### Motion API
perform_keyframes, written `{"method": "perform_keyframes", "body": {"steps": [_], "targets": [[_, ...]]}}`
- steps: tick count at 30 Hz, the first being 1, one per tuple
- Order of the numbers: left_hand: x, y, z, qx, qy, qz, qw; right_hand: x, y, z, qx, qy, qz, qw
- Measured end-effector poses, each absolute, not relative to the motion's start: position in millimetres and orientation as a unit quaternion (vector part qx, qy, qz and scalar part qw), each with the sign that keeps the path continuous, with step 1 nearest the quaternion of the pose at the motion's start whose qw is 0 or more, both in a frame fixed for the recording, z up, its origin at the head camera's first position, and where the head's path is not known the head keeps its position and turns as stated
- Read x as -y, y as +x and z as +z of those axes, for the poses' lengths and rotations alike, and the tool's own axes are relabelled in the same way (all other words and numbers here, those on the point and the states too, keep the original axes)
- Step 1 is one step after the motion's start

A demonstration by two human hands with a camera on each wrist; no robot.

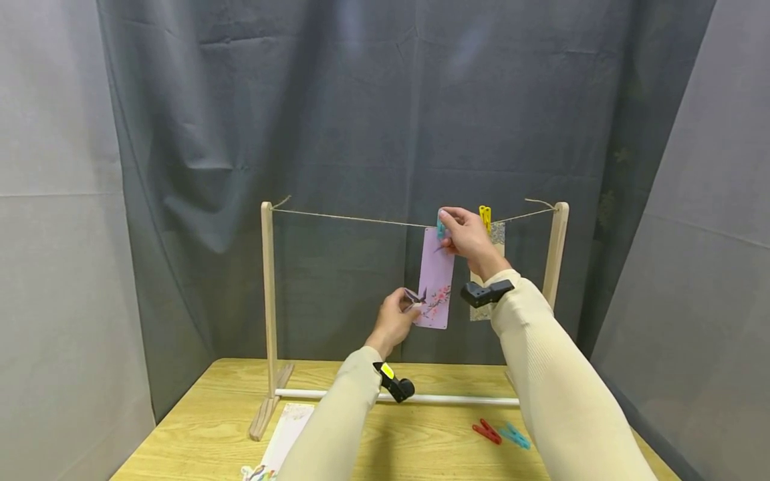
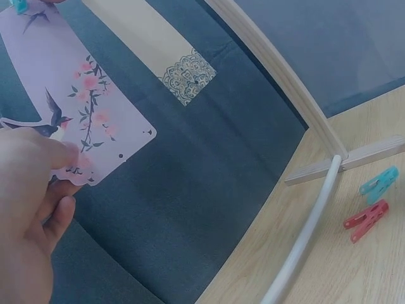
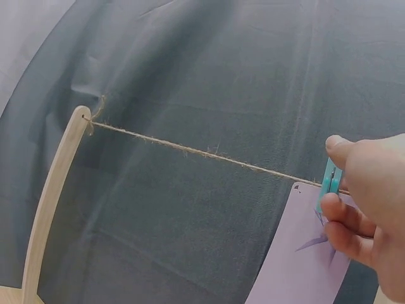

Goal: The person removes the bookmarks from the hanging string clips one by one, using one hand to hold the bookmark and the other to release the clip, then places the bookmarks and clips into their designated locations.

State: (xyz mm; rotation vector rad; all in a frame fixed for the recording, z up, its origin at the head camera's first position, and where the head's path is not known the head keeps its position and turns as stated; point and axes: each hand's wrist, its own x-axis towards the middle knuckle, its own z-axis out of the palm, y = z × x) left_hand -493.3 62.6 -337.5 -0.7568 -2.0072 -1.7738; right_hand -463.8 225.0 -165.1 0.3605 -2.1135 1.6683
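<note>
Left hand [image 1: 394,321] pinches the lilac card's [image 1: 436,277] bottom; right hand [image 1: 469,237] squeezes the blue peg [image 1: 440,227] onto the string [image 1: 349,218] (pegging step); next, release gently.

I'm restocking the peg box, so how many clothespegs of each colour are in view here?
Teal pegs: 2, one on the string under the right hand, one on the table
Yellow peg: 1
Red peg: 1
Total: 4
</note>
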Motion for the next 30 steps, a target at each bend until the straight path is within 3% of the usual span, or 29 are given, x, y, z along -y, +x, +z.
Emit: {"method": "perform_keyframes", "body": {"steps": [30], "targets": [[-65.5,-492.4,-341.8,0.710,-0.267,-0.625,0.184,-227.3,-464.1,-172.4,0.746,0.134,0.615,0.217]]}}
